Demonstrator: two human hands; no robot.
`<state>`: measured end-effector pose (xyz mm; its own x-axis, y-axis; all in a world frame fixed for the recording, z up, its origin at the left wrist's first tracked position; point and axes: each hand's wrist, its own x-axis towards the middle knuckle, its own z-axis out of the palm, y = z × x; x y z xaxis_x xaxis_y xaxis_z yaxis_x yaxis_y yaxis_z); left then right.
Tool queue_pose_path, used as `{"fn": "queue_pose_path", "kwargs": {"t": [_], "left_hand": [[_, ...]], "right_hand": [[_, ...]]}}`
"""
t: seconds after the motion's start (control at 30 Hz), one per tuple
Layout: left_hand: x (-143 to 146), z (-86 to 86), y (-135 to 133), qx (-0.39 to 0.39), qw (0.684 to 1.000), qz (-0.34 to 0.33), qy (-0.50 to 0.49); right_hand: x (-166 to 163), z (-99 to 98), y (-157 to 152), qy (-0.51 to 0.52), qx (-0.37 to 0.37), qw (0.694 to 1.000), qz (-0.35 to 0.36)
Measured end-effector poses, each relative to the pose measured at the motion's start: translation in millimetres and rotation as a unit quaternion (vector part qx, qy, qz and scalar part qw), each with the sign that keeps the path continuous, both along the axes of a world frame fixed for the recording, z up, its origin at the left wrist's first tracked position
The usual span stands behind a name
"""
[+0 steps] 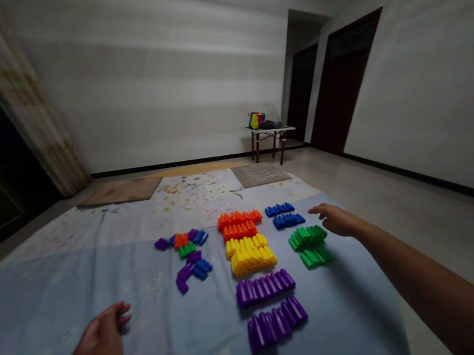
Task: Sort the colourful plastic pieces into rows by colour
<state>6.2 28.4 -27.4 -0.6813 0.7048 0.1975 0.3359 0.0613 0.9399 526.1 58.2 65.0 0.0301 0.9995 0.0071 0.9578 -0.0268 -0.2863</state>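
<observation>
My right hand [334,220] hovers beside the rows of blue plastic pegs [288,220], its fingers stretched toward them and nothing visible in it. Just below it lie two rows of green pegs [308,236]. Over the cloth at the left is my left hand [99,352], fingers loosely bent and apart, with no object seen in it. Rows of orange pegs [238,219], yellow pegs [253,258] and purple pegs [266,287] run down the middle. Between the hands, nearer the left one, is a loose mixed group of purple, blue, orange and green pegs [187,250].
A floral bedsheet [154,336] covers the surface underneath. Toward its far edge lie a brown mat [123,191] and a patterned mat [261,174]. Against the far wall stands a small table [272,130] bearing a colourful bag [256,119]. A curtain [32,109] hangs at left.
</observation>
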Motion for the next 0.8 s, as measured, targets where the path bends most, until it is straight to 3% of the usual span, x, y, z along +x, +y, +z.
{"fn": "queue_pose_path", "kwargs": {"t": [0.07, 0.2, 0.3, 0.43, 0.53, 0.8], "left_hand": [[1, 4.2, -3, -0.001, 0.999, -0.022, -0.049], [3, 5.5, -6, 0.015, 0.997, -0.021, -0.072], [2, 2.2, -5, 0.025, 0.996, -0.022, -0.083], [-1, -2.1, -3, 0.023, 0.996, -0.032, -0.084], [-1, -3.9, -3, 0.021, 0.996, -0.038, -0.081], [5, 1.7, -7, 0.005, 0.996, -0.051, -0.075]], "right_hand": [[-23, 4.5, 3, 0.022, 0.05, 0.998, 0.034], [-96, 10.3, 5, 0.092, 0.132, 0.972, 0.169], [-158, 8.5, 5, 0.118, 0.13, 0.954, 0.245], [-223, -1.6, 17, 0.118, 0.088, 0.944, 0.294], [-259, -9.8, 38, 0.093, 0.044, 0.953, 0.284], [-336, -31.8, 101, 0.038, -0.015, 0.985, 0.167]]}}
